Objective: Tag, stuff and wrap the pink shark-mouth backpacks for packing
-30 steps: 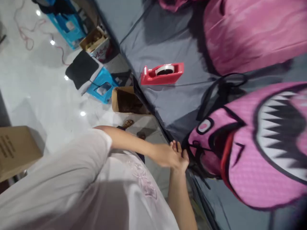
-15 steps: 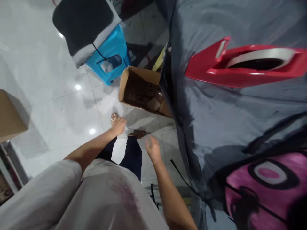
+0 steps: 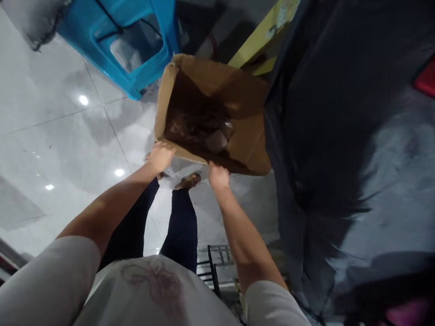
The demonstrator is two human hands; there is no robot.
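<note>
An open cardboard box [image 3: 246, 99] stands in front of me, its inside shadowed. Down in it lie crumpled brown and clear scraps and a pale piece [image 3: 216, 141]. My left hand [image 3: 162, 156] is closed over the box's near left corner. Along the same near edge, farther right, my right hand [image 3: 218, 176] grips the rim, fingers hooked inside. Both hands' fingertips are partly hidden by the cardboard.
A blue plastic stool [image 3: 132, 77] stands at the box's upper left. To the right hangs a dark grey cloth [image 3: 306, 136] over a table, with a red tape dispenser [image 3: 426, 79] at the edge. Yellow bars [image 3: 260, 38] lie behind the box. A black metal rack [image 3: 214, 271] is low down.
Both hands have moved forward from free air and taken hold of the box's near rim. The box appears larger and more fully in view, farther out from under the cloth.
</note>
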